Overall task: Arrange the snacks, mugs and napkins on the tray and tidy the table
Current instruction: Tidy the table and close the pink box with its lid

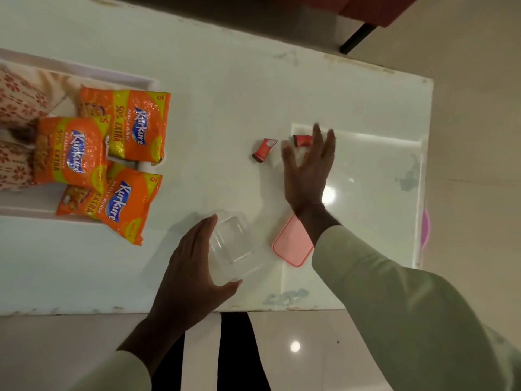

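Observation:
My left hand (191, 263) grips a clear square plastic container (232, 246) near the front edge of the white table. My right hand (308, 167) hovers with fingers spread over the table, its fingertips just by a small red wrapped candy (302, 140). A second red candy (264, 150) lies to the left of that hand. A pink lid (291, 244) lies flat under my right wrist. Three orange Kurkure snack packets (138, 125) (72, 153) (124, 204) lie overlapping on the white tray (132, 80) at the left.
Red-patterned napkins or cloth (17, 103) sit on the tray's left part. The table's right end has a glossy inset panel (366, 198). A pink object (425, 232) pokes out past the right edge. A red chair (375, 9) stands behind the table.

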A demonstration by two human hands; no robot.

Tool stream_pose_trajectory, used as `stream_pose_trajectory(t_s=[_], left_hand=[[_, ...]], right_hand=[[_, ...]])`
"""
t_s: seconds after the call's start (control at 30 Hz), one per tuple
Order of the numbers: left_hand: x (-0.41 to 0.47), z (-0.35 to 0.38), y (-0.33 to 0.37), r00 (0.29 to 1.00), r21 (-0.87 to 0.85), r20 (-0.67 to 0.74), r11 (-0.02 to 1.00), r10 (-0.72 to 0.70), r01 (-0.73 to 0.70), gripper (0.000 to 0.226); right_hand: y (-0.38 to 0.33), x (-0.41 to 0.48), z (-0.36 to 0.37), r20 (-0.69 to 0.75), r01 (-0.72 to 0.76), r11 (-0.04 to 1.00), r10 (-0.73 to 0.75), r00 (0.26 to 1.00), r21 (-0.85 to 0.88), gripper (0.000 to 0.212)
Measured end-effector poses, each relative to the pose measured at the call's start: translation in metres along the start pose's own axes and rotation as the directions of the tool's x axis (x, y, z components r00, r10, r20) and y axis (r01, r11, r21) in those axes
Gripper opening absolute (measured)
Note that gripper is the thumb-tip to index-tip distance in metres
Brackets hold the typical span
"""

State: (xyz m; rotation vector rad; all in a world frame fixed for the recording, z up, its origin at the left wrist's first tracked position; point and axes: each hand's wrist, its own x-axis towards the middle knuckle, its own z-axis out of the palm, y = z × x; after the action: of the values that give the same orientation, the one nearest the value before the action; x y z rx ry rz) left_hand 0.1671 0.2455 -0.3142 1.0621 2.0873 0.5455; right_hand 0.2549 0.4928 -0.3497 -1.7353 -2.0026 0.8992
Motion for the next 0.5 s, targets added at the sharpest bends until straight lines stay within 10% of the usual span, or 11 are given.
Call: stream_pose_trajectory(t_s=[0.1,0.33,0.5], left_hand=[[0.009,-0.004,0.000,0.999,0.027,-0.006,0.999,0.038,-0.038,0.114],[0.039,-0.016,0.003,0.999,0.033,-0.001,0.999,0.043,-0.043,0.109],[0.050,-0.028,0.006,0.996,0.005,0.049,0.997,0.070,-0.071,0.115]], right_hand=[[-0.024,0.005,0.023,0.073,0.203,0.969,-0.195,0.978,-0.139,0.085],[-0.039,-0.008,0.051,0.124,0.612,0.732,-0.606,0.786,-0.300,0.017],[-0.059,-0.010,0.027,0.124,0.196,0.981,-0.194,0.973,-0.004,0.016]])
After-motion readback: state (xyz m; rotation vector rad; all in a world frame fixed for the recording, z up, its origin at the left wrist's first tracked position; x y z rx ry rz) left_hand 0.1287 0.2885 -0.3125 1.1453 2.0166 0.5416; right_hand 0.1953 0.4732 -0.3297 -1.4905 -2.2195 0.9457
